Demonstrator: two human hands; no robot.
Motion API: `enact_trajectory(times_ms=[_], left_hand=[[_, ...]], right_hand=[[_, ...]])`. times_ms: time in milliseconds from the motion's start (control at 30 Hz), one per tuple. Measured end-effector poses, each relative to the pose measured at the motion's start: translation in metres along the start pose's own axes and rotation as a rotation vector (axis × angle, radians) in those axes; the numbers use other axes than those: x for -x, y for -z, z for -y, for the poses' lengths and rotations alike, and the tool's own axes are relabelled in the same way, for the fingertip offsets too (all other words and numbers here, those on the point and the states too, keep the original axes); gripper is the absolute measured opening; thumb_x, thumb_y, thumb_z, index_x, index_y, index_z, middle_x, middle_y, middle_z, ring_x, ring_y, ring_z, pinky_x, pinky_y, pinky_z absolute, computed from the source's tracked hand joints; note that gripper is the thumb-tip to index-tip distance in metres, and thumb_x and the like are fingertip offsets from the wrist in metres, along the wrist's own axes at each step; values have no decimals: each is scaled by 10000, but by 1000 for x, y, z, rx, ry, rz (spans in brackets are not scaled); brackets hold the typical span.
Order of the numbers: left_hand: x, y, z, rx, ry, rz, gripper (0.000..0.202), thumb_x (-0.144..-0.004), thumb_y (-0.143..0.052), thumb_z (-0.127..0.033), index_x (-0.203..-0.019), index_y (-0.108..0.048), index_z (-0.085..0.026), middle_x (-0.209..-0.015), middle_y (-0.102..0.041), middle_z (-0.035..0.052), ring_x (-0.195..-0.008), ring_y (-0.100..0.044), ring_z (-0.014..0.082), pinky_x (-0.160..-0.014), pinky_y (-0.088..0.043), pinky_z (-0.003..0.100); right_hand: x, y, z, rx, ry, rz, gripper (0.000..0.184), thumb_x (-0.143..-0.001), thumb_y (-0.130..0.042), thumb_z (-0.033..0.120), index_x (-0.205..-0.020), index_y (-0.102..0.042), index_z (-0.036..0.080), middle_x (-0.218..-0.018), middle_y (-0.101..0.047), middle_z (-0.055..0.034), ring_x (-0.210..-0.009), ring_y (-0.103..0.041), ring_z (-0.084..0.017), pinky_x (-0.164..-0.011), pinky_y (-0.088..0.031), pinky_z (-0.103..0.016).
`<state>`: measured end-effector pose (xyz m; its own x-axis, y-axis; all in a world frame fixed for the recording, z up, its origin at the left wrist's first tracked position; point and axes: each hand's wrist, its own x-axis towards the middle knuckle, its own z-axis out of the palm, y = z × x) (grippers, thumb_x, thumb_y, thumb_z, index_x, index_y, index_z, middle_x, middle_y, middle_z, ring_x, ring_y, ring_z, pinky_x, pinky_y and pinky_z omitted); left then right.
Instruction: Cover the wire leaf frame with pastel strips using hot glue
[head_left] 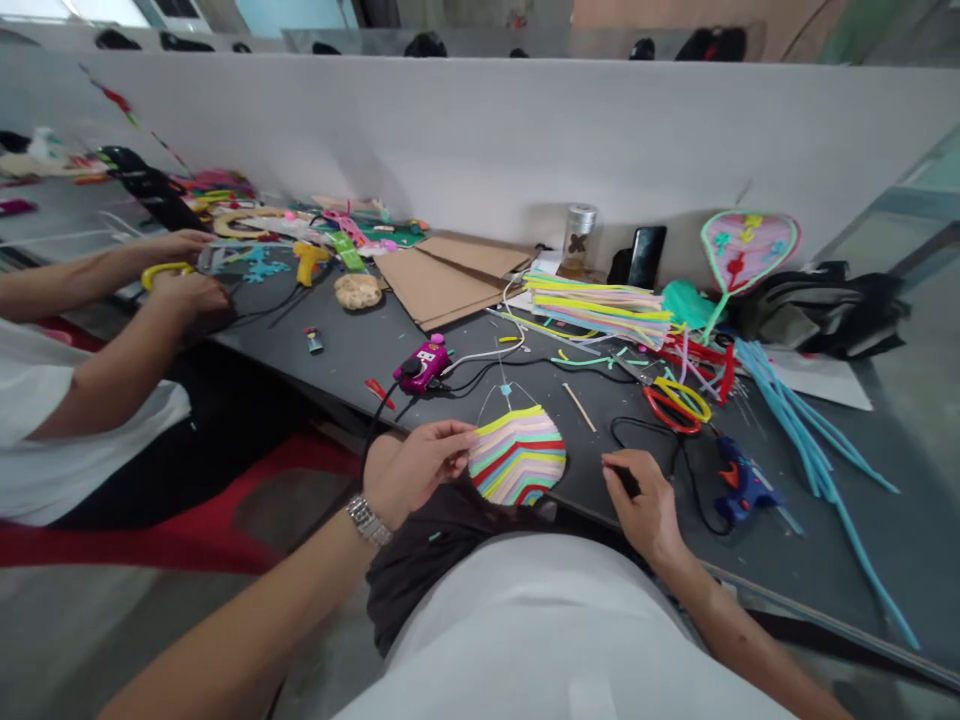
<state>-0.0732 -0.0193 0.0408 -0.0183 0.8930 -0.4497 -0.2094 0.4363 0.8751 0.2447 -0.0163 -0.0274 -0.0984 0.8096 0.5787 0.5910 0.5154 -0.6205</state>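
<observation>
Two hands, apart, above a dark grey worktable [352, 345]. Left hand [420, 470] at the left edge of a striped pipe-cleaner fan [517, 458], fingers pinching its rim. Right hand [645, 505] to the right of the fan, not touching it, fingertips [611, 468] closed on a small dark item, identity unclear. Fan over the table's near edge, lower middle of the frame. Long axis roughly upright in frame, with a wire loop [499, 395] at the top pointing away from the body and the rounded end toward the body. Up and left of the loop, a pink glue gun [422, 365]. Lower right, a blue glue gun [746, 495]. Upper right, a stack of multicoloured strips [596, 310]. Far left of frame, a co-worker's hands [184, 285] on yellow-handled scissors [166, 272].
</observation>
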Motion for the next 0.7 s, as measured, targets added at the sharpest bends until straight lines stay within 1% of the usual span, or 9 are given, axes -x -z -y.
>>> enact_trajectory(times_ms=[167,267,367,433,500,567,600,633,700], left_hand=[[-12,-14,-3,-76,11,76,404,-564,-930,-367,-785,-693,-126,-535,-560,-36,-472,-457,54,-461,-365,172],[-15,-20,-10,-115,-21,86,373,-565,-923,-359,-744,-689,-131,-533,-554,-36,-486,-458,60,-473,-372,182],[-12,-21,-27,-163,-93,73,344,-610,-892,-371,-775,-704,-134,-535,-563,-32,-496,-471,78,-485,-383,200],[-7,-21,-40,-262,-262,26,282,-711,-826,-382,-815,-715,-145,-545,-579,-24,-507,-490,97,-514,-411,221],[-2,-19,-48,-434,-545,-96,207,-829,-730,-369,-869,-733,-166,-601,-624,-1,-552,-538,124,-583,-465,254],[-2,-14,-42,-618,-830,-240,167,-895,-670,-337,-914,-753,-193,-781,-711,48,-699,-627,163,-722,-524,297],[-4,-10,-33,-712,-933,-258,155,-905,-662,-322,-927,-762,-206,-890,-742,76,-814,-664,189,-814,-537,322],[-8,-6,-20,-805,-994,-228,156,-912,-655,-314,-940,-773,-216,-977,-757,98,-912,-679,212,-887,-536,346],[-18,4,11,-959,-1021,-82,197,-937,-613,-316,-954,-789,-229,-1017,-770,122,-960,-689,230,-919,-542,368]], right_hand=[[6,3,-2,20,58,-18,122,-955,-589,213,-1013,-695,229,-961,-742,-86,-928,-710,-257,-843,-575,-466],[5,3,-1,-31,-30,-33,121,-962,-595,254,-995,-708,227,-951,-746,-83,-900,-717,-245,-826,-587,-436],[5,4,-1,-83,-159,-55,135,-957,-621,312,-962,-719,219,-900,-755,-74,-823,-726,-232,-759,-597,-390],[5,5,-1,-107,-225,-68,159,-952,-634,347,-953,-722,215,-865,-762,-68,-783,-730,-227,-727,-597,-372],[3,7,-1,-120,-256,-73,179,-951,-635,371,-959,-724,217,-851,-768,-65,-780,-737,-228,-727,-599,-368],[0,11,-1,-109,-266,-81,187,-950,-637,382,-959,-726,218,-845,-769,-65,-784,-737,-228,-729,-599,-366],[-2,14,-2,-92,-271,-86,191,-949,-638,386,-957,-727,218,-845,-769,-67,-784,-735,-227,-726,-597,-364],[-4,17,-3,-68,-277,-92,196,-947,-641,392,-955,-729,217,-848,-770,-69,-779,-732,-226,-716,-592,-360],[-8,23,-5,-15,-309,-99,213,-944,-642,408,-962,-731,216,-861,-775,-73,-763,-725,-222,-700,-582,-357]])
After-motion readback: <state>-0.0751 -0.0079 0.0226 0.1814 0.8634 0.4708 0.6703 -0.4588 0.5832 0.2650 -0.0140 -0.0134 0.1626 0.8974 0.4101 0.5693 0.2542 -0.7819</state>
